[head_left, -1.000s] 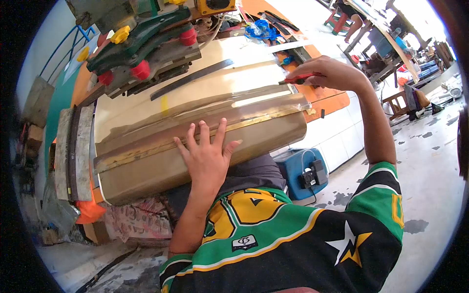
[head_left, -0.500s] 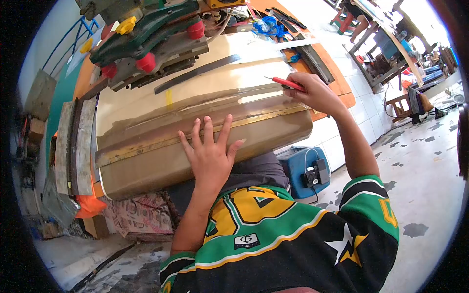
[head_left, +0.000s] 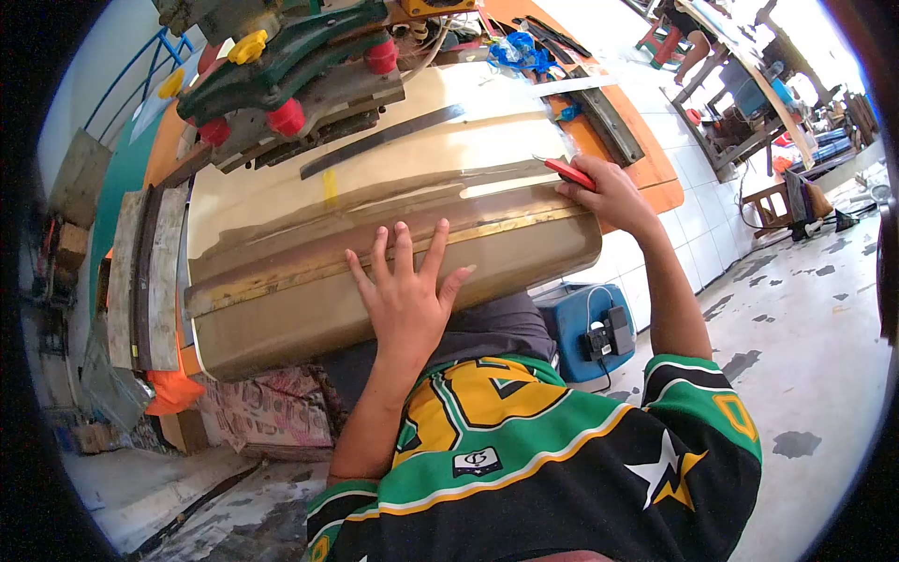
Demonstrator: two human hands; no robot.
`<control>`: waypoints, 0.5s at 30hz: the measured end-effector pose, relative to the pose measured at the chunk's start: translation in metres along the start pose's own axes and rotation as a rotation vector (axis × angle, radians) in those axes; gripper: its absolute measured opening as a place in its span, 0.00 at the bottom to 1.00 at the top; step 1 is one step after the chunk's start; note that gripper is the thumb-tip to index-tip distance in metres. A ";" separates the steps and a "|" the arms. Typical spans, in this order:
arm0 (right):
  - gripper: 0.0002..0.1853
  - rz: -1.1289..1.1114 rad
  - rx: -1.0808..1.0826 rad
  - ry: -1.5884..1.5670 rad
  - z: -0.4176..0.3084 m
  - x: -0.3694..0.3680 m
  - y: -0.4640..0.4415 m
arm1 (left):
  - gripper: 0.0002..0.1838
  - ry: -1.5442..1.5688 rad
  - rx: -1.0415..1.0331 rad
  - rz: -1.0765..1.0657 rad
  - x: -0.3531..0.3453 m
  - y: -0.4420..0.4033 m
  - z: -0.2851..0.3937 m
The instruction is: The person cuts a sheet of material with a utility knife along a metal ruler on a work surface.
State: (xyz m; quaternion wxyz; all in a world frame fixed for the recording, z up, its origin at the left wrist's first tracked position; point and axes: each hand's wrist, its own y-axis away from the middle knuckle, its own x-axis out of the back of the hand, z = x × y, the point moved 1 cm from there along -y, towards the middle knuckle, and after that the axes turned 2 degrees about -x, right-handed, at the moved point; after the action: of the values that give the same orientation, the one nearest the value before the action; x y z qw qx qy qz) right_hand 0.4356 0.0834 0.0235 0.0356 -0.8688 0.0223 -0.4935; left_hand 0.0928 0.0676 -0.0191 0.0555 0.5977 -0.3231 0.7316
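A brown glossy sheet (head_left: 281, 337) lies over the table and curves down over its near edge. Across it runs a long brown straightedge strip (head_left: 245, 292) with a worn yellowish edge. My left hand (head_left: 407, 295) presses on the strip and sheet, fingers spread. In my right hand (head_left: 613, 197) is a red-handled cutter knife (head_left: 569, 173), its thin blade pointing left, just above the strip's right end. I cannot tell whether the blade touches the sheet. A dark flat bar (head_left: 384, 140) rests farther back on the pale part of the sheet.
A green machine frame (head_left: 281, 70) with red feet stands at the back left. Grey bars (head_left: 167, 281) lie at the left end. Blue crumpled plastic (head_left: 521, 54) and a dark rail (head_left: 607, 120) are at the back right. A blue box (head_left: 585, 328) with plugs stands below the table.
My right hand has shifted slightly right, and the cutter knife has turned so its blade tilts more upward. My left hand keeps its place on the strip.
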 end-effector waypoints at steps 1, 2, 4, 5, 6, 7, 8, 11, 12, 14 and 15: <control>0.21 0.014 0.007 0.011 0.001 -0.001 0.000 | 0.33 0.002 0.004 -0.003 0.000 0.000 0.000; 0.21 0.014 0.009 0.011 0.001 -0.002 0.000 | 0.33 0.001 0.005 -0.002 0.001 0.000 -0.001; 0.23 0.018 -0.015 0.042 0.000 -0.003 -0.001 | 0.32 0.035 0.012 -0.014 0.003 0.000 -0.002; 0.23 0.019 -0.010 0.043 -0.001 -0.003 -0.001 | 0.32 0.034 0.014 -0.009 0.005 0.000 -0.003; 0.22 0.008 -0.013 0.030 -0.001 -0.003 -0.001 | 0.32 0.056 0.011 -0.045 0.007 0.000 -0.005; 0.22 -0.002 -0.019 0.018 0.000 -0.001 -0.001 | 0.33 0.081 0.005 -0.079 0.009 0.001 -0.006; 0.22 0.004 -0.021 0.024 0.001 0.000 -0.001 | 0.33 0.086 0.000 -0.074 0.012 0.002 -0.010; 0.22 -0.008 -0.010 0.038 0.001 0.000 0.000 | 0.34 0.229 0.013 -0.122 0.018 0.008 -0.024; 0.21 -0.007 -0.013 0.047 0.001 0.000 0.000 | 0.34 0.268 0.037 -0.123 0.021 0.011 -0.029; 0.21 -0.018 0.004 0.048 0.000 -0.001 -0.002 | 0.33 0.308 0.087 -0.101 0.024 0.018 -0.043; 0.20 0.002 0.025 0.026 0.000 -0.002 -0.002 | 0.33 0.296 0.104 -0.099 0.024 0.021 -0.050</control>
State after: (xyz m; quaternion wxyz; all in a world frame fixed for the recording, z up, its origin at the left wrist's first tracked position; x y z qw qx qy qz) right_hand 0.4352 0.0850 0.0221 0.0467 -0.8617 0.0177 -0.5049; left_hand 0.0338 0.0706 -0.0094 0.1074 0.5005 -0.2432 0.8239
